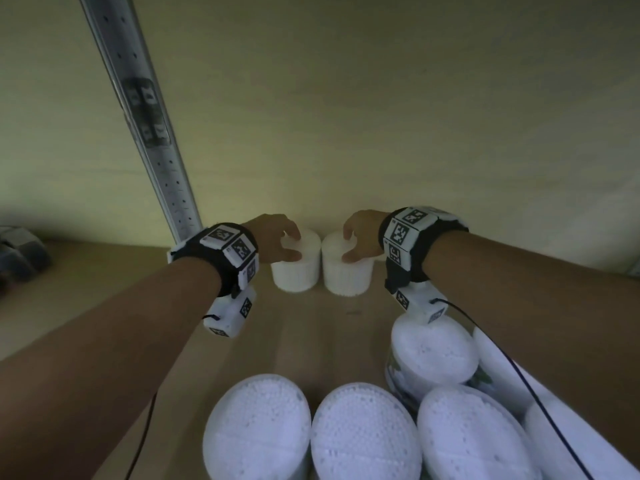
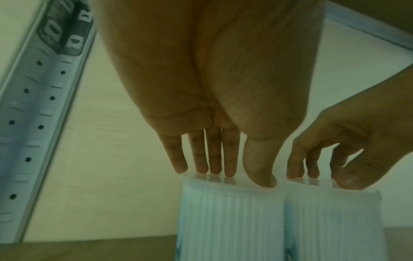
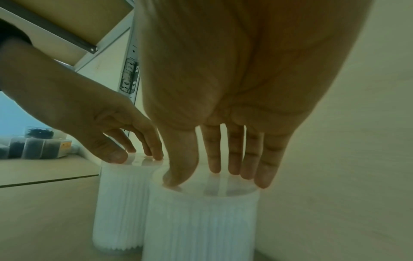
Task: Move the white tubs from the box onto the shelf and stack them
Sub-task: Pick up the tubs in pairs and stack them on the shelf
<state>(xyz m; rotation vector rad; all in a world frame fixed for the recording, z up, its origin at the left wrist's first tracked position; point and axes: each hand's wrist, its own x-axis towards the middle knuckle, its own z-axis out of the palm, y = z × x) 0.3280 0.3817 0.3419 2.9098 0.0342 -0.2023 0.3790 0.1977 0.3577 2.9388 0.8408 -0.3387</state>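
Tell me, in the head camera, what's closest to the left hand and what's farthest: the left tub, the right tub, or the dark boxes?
1. Left tub: right under the left hand, fingertips on its top.
2. Right tub: next to it, under the right hand.
3. Dark boxes: far off at the shelf's left edge.

No readable words, brands or numbers show. The wrist bands (image 1: 231, 249) carry only black-and-white square code markers, and the labels on the shelf upright (image 1: 145, 109) are too blurred to read.
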